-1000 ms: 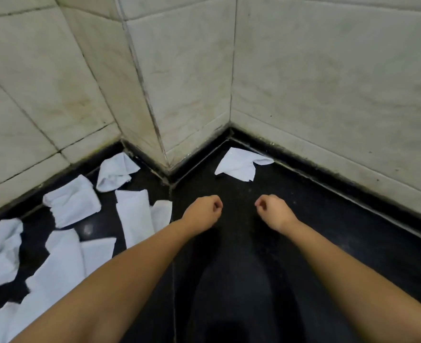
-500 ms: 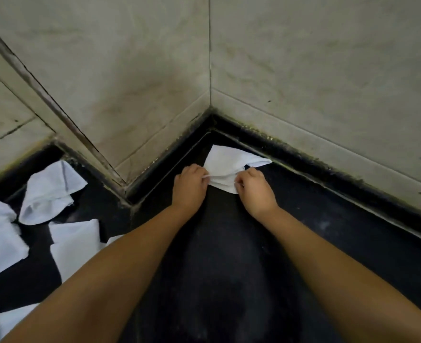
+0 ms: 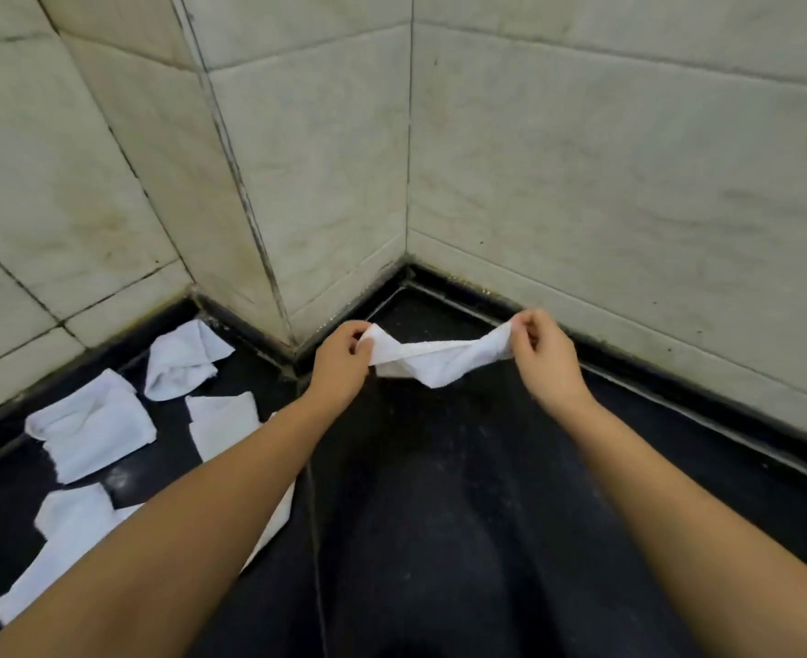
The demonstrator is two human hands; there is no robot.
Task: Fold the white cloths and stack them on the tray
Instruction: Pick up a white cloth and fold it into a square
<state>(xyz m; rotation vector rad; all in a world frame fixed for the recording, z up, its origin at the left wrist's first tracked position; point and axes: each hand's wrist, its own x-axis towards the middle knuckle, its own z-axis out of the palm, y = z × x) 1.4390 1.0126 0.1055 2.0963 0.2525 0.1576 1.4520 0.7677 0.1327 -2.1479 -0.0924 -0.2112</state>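
On the black floor (image 3: 439, 515) left of the fingers lie loose cloths (image 3: 90, 427). Both forearms reach forward; the left hand (image 3: 342, 360) and right hand (image 3: 541, 356) each pinch an end of a white cloth (image 3: 432, 360), stretched between them above the floor.

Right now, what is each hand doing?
Left hand: pinches one end of the white cloth.
Right hand: pinches the other end.
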